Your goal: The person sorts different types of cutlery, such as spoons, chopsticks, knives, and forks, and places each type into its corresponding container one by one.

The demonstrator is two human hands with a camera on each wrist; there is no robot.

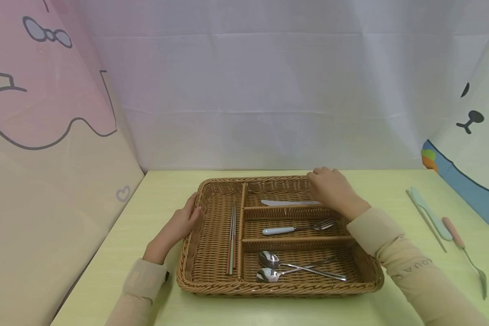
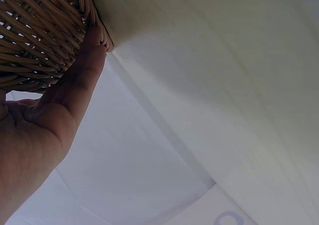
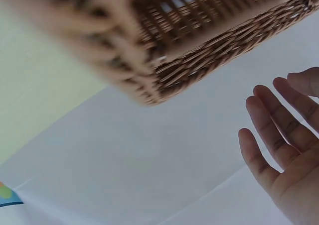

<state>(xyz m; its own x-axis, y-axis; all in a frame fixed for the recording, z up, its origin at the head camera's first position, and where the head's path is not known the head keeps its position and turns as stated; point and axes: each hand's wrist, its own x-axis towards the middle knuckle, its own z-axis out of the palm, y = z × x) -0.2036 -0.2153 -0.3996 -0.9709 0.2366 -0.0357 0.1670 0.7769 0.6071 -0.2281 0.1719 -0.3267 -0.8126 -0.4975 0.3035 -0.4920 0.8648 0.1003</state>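
From my end I see one white cloth wall (image 1: 269, 99) at the back, and in front of it one pale yellow-green tabletop (image 1: 155, 192). On that sits one wicker basket (image 1: 241, 217), divided into four compartments: one long on the left, three stacked on the right.

I count two hands. The left hand (image 1: 182, 222) holds the basket's left side, its fingers (image 2: 89, 75) close together along the outer wall and its thumb at the rim. The right hand (image 1: 332, 190) is over the far right rim; in its wrist view the fingers (image 3: 269, 115) are spread, slightly bent, apart from the wicker and pinching nothing.

In the long compartment I make out at least two chopsticks (image 1: 231, 246), lying too close for a sure count. On the tabletop right of the basket are three pieces: one thin stick (image 1: 426, 221), one mint-green knife (image 1: 439, 224) and one pink-handled utensil (image 1: 454, 233).

The far compartment shows me one pale knife (image 1: 283, 203), partly hidden by the right hand. The middle one has one blue-handled fork (image 1: 279, 231), the near one two crossed spoons (image 1: 269, 259).
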